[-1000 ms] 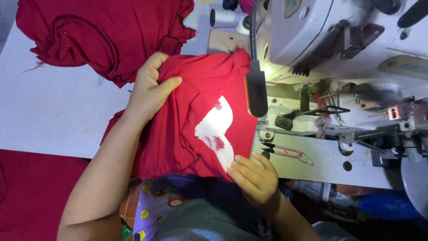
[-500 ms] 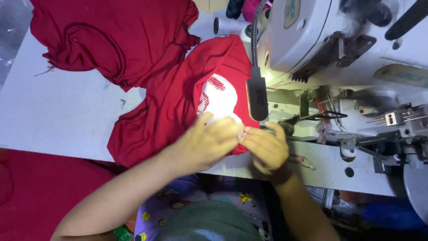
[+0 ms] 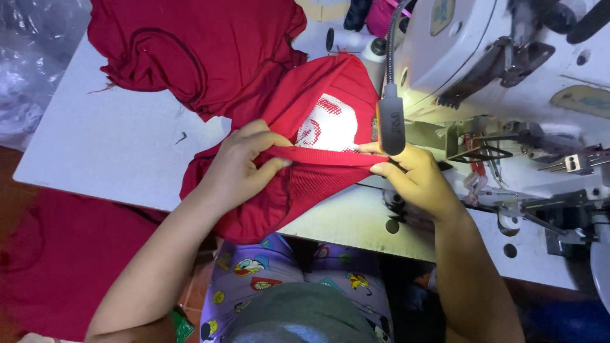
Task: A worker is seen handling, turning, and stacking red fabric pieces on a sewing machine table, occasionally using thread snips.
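A red garment (image 3: 321, 89) with a white printed patch (image 3: 325, 125) lies on the white sewing table (image 3: 108, 140), partly under a black lamp head (image 3: 390, 126). My left hand (image 3: 244, 166) pinches a folded red edge (image 3: 318, 156) of it, thumb on top. My right hand (image 3: 413, 173) grips the same edge at its right end, close to the sewing machine (image 3: 502, 57). The edge is stretched taut between both hands.
More red fabric (image 3: 190, 44) is heaped at the table's back left. Further red cloth (image 3: 57, 254) hangs below the table's left edge. The machine's metal parts and thread guides (image 3: 502, 159) crowd the right. Clear plastic (image 3: 25, 57) lies far left.
My hands, close together at the garment's near edge half a second ago, have pulled apart, stretching a folded edge between them. A second ago the left hand lay flat on the garment's top.
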